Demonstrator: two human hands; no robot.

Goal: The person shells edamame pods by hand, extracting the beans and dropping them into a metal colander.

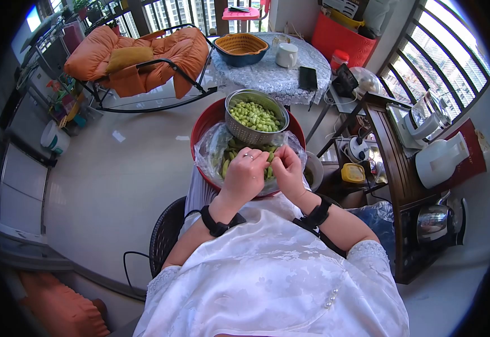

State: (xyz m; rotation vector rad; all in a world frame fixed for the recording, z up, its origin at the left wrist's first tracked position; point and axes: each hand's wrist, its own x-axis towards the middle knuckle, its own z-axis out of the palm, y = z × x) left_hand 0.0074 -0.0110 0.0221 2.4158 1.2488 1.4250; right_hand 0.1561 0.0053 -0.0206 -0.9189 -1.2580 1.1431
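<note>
Left hand (244,176) and right hand (288,169) are pinching a pod (271,157) beside the colander (250,135); seemingly finished beans (254,116) are filling it, more pods (226,168) remaining alongside.

Baskets (240,58), mug (286,56), phone (307,78) on table (270,83)

Head cam, wide, fwd/down, hands (246,174) nr ctr

The left hand (246,174) hides some green pods (226,166), and the bottom edge crops the orange cloth (62,306).
</note>
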